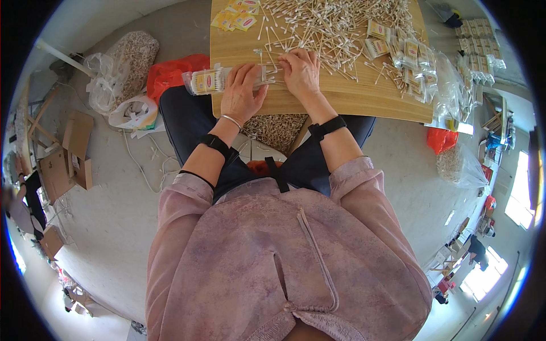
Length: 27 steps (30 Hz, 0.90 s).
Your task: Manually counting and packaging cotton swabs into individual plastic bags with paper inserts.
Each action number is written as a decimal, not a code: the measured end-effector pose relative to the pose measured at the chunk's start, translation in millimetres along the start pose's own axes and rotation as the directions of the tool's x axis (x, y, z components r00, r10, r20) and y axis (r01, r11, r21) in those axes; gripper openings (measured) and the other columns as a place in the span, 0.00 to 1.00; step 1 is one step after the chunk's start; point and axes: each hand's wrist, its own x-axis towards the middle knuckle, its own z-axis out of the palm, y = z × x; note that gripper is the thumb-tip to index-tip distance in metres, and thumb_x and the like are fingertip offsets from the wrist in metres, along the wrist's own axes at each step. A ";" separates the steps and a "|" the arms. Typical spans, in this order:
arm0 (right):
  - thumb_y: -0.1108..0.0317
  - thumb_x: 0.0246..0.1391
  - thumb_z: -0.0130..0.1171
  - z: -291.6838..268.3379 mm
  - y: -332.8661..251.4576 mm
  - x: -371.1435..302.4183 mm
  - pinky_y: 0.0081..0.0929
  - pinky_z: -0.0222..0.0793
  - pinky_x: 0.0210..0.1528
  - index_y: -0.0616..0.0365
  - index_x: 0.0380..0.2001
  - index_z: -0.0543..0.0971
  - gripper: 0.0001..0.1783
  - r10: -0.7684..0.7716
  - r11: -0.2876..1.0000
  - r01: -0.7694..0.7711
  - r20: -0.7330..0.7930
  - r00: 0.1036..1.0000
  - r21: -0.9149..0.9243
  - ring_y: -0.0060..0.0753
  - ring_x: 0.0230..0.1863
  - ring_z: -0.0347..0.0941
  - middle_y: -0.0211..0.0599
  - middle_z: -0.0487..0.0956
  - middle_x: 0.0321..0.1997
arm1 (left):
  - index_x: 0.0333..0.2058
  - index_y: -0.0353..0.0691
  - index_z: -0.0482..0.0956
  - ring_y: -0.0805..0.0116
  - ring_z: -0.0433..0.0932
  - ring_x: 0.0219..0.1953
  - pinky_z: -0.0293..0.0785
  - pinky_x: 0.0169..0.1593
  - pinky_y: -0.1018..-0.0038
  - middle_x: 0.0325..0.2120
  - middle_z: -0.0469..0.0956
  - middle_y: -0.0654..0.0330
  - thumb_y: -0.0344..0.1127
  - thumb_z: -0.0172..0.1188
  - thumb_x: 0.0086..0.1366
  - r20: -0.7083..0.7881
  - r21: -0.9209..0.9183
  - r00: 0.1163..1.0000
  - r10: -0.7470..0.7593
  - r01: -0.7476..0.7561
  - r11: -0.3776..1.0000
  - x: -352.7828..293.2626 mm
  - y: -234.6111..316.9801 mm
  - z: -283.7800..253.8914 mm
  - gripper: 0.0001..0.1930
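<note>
My left hand [242, 91] lies over a clear plastic bag of cotton swabs [207, 81] with a yellow label, at the table's near left edge. Its fingers curl down round the bag, and the labelled end sticks out to the left. Beyond its fingertips, a few swab ends show. My right hand [301, 73] is just to the right, its fingers drawn together in a pinch at loose cotton swabs by the bag's right end. The fingers partly hide what is in that pinch. A large pile of loose cotton swabs [335, 28] spreads over the table beyond both hands.
Yellow label cards [236, 16] lie at the table's [358, 94] far left. Filled swab packs [414, 54] are heaped at its right. A box of swabs [274, 132] stands below the edge between my knees. A red bag [173, 73] and filled sacks [133, 62] are on the left.
</note>
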 end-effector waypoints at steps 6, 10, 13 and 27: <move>0.71 0.51 0.55 -1.9 -0.1 7.0 0.40 0.58 0.53 0.42 0.38 0.82 0.13 -0.049 0.998 0.046 0.089 0.995 0.030 0.41 0.48 0.66 0.31 0.74 0.39 | 0.53 0.41 0.69 0.54 0.63 0.58 0.60 0.60 0.61 0.53 0.69 0.56 0.36 0.62 0.54 0.018 0.092 1.000 0.017 -0.019 0.996 0.1 -0.3 -2.1 0.27; 0.70 0.51 0.55 3.9 1.5 16.0 0.40 0.59 0.53 0.44 0.39 0.82 0.13 -0.016 1.000 0.018 0.087 0.996 -0.016 0.42 0.48 0.66 0.33 0.74 0.40 | 0.53 0.42 0.69 0.54 0.62 0.59 0.57 0.62 0.60 0.56 0.67 0.56 0.37 0.60 0.55 0.049 0.152 0.997 0.063 -0.070 0.986 3.2 4.4 -4.3 0.25; 0.68 0.50 0.56 1.7 12.1 22.2 0.40 0.59 0.53 0.45 0.40 0.82 0.13 0.016 0.996 -0.013 0.029 0.999 -0.091 0.43 0.48 0.66 0.33 0.74 0.39 | 0.54 0.41 0.68 0.54 0.62 0.60 0.55 0.63 0.59 0.56 0.66 0.55 0.38 0.59 0.56 0.077 0.182 0.992 0.101 -0.113 0.977 3.7 3.0 -3.1 0.26; 0.68 0.49 0.58 -2.0 -2.2 17.9 0.38 0.60 0.52 0.45 0.31 0.83 0.07 0.011 1.000 -0.007 0.133 0.991 -0.026 0.40 0.48 0.66 0.28 0.75 0.37 | 0.49 0.37 0.69 0.51 0.66 0.55 0.62 0.59 0.60 0.49 0.70 0.52 0.31 0.62 0.51 -0.030 -0.046 0.999 0.025 -0.026 0.999 1.3 -0.5 -2.0 0.24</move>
